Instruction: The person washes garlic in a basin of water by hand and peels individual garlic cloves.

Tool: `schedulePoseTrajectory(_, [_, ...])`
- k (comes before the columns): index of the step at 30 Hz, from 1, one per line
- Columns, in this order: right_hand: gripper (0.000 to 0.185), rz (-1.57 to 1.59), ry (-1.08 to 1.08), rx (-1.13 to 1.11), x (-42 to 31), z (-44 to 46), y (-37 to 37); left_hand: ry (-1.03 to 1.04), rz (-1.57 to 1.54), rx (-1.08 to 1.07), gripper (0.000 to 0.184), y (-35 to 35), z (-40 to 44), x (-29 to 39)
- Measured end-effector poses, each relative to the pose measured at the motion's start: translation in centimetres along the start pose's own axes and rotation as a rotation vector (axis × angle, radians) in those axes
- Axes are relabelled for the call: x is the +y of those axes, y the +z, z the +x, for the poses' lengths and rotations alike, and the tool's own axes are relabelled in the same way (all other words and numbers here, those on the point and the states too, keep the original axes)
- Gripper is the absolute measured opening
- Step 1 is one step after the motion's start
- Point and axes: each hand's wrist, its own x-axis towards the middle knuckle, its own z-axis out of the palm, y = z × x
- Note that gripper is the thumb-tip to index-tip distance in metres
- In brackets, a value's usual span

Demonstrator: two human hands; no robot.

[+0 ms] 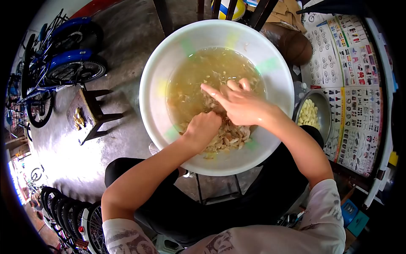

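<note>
A large white plastic basin [153,63] holds cloudy yellowish water [201,67]. Papery garlic skins [231,139] are heaped on its near side, and loose bits float further out. My left hand [204,130] is closed at the edge of the heap, its curled fingers hiding whatever may be in them. Over the middle of the basin is my right hand [245,103], index finger stretched to the left and the other fingers apart, with nothing visible in its grasp. To the right, a metal bowl [325,113] contains peeled garlic cloves [308,114].
A low wooden stool [86,112] with small yellowish pieces on it stands at the left. Bicycles [63,63] are parked behind it, and several tires [67,211] line the lower left. A table [325,72] covered with printed sheets borders the right side. Dark chair slats [163,17] rise behind the basin.
</note>
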Motion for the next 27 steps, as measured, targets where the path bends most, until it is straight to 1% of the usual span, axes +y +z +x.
schedulePoseTrajectory(1, [0.082,-0.004,-0.002,-0.001,0.0,-0.2,-0.9,-0.009,-0.010,0.020,0.009,0.5,0.1,-0.1])
schedulePoseTrajectory(3, [0.075,0.163,0.120,-0.136,0.4,-0.6,-3.1,-0.021,-0.023,0.042,0.010,1.2,0.2,-0.1])
schedulePoseTrajectory(4, [0.061,0.310,0.181,-0.148,0.5,-1.1,-5.2,-0.008,-0.048,0.066,0.011,1.3,0.3,-0.1])
schedulePoseTrajectory(5, [0.048,0.314,0.197,-0.119,1.4,-0.9,-5.1,0.003,-0.072,0.092,0.011,1.4,0.3,-0.1])
schedulePoseTrajectory(7, [0.042,0.310,0.193,0.083,3.5,-0.1,-3.6,-0.005,-0.078,0.077,0.011,0.8,0.0,0.1])
schedulePoseTrajectory(9, [0.045,0.351,0.136,0.116,6.5,1.9,-1.3,-0.011,-0.078,0.061,0.010,0.6,0.1,0.2])
schedulePoseTrajectory(10, [0.048,0.398,0.086,0.146,7.5,2.9,-0.2,-0.016,-0.077,0.048,0.010,0.9,0.3,0.2])
schedulePoseTrajectory(11, [0.048,0.399,0.081,0.146,7.8,3.9,0.8,-0.021,-0.076,0.034,0.009,1.1,0.3,0.3])
schedulePoseTrajectory(13, [0.039,0.263,0.097,0.221,7.4,5.6,1.2,-0.025,-0.066,0.011,0.010,0.5,0.2,0.3])
schedulePoseTrajectory(14, [0.039,0.264,0.092,0.220,6.9,6.3,1.6,-0.021,-0.059,-0.013,0.010,0.3,0.2,0.4])
schedulePoseTrajectory(15, [0.036,0.230,0.254,0.224,5.0,7.2,1.0,-0.023,-0.062,-0.012,0.010,0.3,0.2,0.4])
schedulePoseTrajectory(16, [0.041,0.195,0.418,0.228,3.4,8.0,0.7,-0.019,-0.073,-0.030,0.010,0.3,0.3,0.4])
schedulePoseTrajectory(17, [0.041,0.193,0.416,0.229,2.6,8.7,1.2,-0.016,-0.083,-0.046,0.010,0.2,0.4,0.4])
schedulePoseTrajectory(19, [0.065,-0.014,0.223,0.373,1.3,10.1,3.2,-0.007,-0.069,-0.021,0.010,0.8,0.6,0.3])
schedulePoseTrajectory(20, [0.065,-0.014,0.219,0.374,0.6,10.6,4.1,0.005,-0.056,0.000,0.009,1.2,0.7,0.3])
schedulePoseTrajectory(22, [0.079,-0.129,-0.004,0.414,-0.6,11.6,5.8,0.002,-0.044,0.027,0.009,1.4,0.6,0.4])
schedulePoseTrajectory(23, [0.079,-0.126,-0.009,0.410,-0.8,12.1,6.5,0.002,-0.033,0.055,0.008,1.5,0.6,0.5])
schedulePoseTrajectory(25, [0.074,-0.271,-0.235,0.189,-1.0,12.8,7.5,0.011,-0.029,0.046,0.008,1.4,0.6,0.6])
schedulePoseTrajectory(26, [0.054,-0.310,-0.331,0.364,-1.1,12.7,8.1,0.008,-0.022,0.030,0.008,1.3,0.6,0.6])
schedulePoseTrajectory(27, [0.054,-0.310,-0.329,0.362,-1.0,13.1,8.7,0.007,-0.014,0.015,0.007,1.0,0.6,0.6])
